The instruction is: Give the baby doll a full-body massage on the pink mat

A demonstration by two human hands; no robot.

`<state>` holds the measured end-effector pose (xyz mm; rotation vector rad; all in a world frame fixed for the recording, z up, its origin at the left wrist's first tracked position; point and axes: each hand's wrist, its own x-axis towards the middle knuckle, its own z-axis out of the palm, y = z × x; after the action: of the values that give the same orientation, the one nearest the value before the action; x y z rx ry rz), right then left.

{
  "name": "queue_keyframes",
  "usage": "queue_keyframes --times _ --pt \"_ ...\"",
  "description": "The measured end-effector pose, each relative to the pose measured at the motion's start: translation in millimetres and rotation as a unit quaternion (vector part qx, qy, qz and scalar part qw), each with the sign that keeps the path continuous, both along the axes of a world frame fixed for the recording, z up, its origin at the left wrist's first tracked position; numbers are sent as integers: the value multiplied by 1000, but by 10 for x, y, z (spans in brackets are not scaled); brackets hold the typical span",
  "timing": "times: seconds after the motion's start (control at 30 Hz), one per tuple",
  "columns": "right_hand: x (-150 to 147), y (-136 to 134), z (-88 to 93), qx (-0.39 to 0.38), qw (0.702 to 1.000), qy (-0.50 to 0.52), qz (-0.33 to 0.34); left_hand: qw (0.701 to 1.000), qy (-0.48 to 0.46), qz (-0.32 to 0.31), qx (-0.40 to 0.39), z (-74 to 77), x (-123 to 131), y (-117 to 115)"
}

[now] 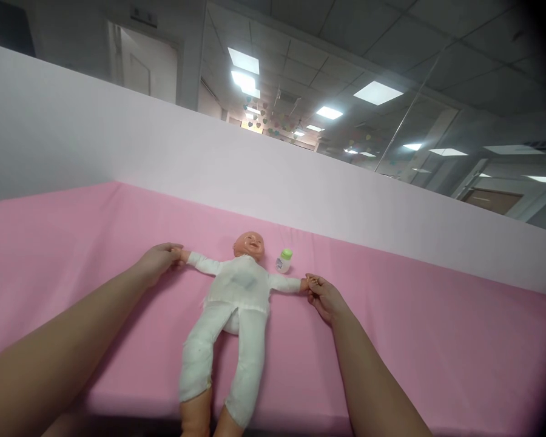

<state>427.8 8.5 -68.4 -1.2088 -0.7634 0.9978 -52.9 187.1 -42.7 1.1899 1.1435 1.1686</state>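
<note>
A baby doll (239,285) in white cloth lies on its back on a pink padded surface (141,346), its arms stretched out to both sides. My left hand (160,260) pinches the doll's hand on the left side. On the other side, my right hand (324,296) has its fingers closed around the doll's other hand. Beside the doll's head lies a small clear bottle (284,261) with a green cap, touched by neither hand. The doll's bare lower legs reach past the near edge, and its feet are out of view.
A low white wall (236,170) runs along the far side of the pink surface. Above it, a glass pane (391,67) shows ceiling lights and heart-shaped decorations. A pale door (148,64) stands at the upper left.
</note>
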Motion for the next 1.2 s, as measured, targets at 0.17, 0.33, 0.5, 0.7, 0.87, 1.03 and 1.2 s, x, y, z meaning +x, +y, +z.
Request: queue_keyframes --times 0.17,0.33,0.5,0.7,0.87,1.03,1.2 --pt "-17 -9 10 2 1000 -23 18 999 34 -2 18 -10 -10 3" --pt "-28 1 1 -14 999 -45 15 999 37 -5 16 -11 -6 13" --pt "-27 14 -12 -23 998 -50 0 999 43 14 1 -25 -5 45" --pt "4 42 -35 -23 999 -31 -20 1000 24 15 -11 -21 -6 54" --pt "6 8 -5 -4 1000 -18 19 1000 -2 -3 -12 -27 -9 62" --pt "-25 -18 28 1 998 -41 36 999 43 -21 14 -22 -21 40" --pt "-63 -13 43 -12 998 -65 20 997 66 -13 31 0 -14 3"
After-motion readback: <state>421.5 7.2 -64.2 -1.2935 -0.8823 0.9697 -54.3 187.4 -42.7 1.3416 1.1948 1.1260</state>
